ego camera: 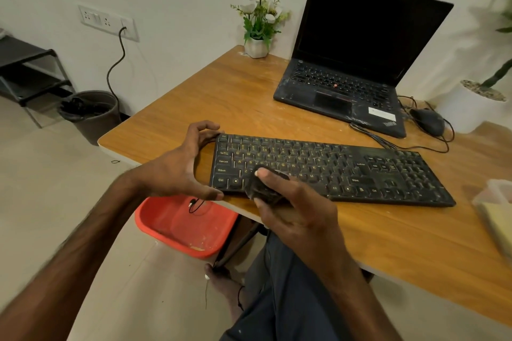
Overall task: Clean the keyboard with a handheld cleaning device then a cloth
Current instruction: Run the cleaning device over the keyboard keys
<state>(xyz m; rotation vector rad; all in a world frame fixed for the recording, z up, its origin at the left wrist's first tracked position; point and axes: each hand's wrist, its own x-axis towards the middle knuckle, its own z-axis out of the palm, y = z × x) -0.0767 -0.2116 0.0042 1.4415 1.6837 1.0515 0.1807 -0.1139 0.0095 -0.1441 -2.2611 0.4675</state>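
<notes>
Keyboard [360,169] partly hidden by right hand [293,210] gripping indistinct dark object [264,191].

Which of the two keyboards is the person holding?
The nearer, separate keyboard, with the left hand gripping its end; the laptop's own lies behind, untouched.

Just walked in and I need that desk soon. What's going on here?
A seated person is cleaning a dusty black keyboard on the wooden desk. The left hand grips the keyboard's left end, and the right hand holds a small dark cleaning device against the lower-left keys. A laptop with a dark screen and a mouse sit behind it, with neither hand on them.
</notes>
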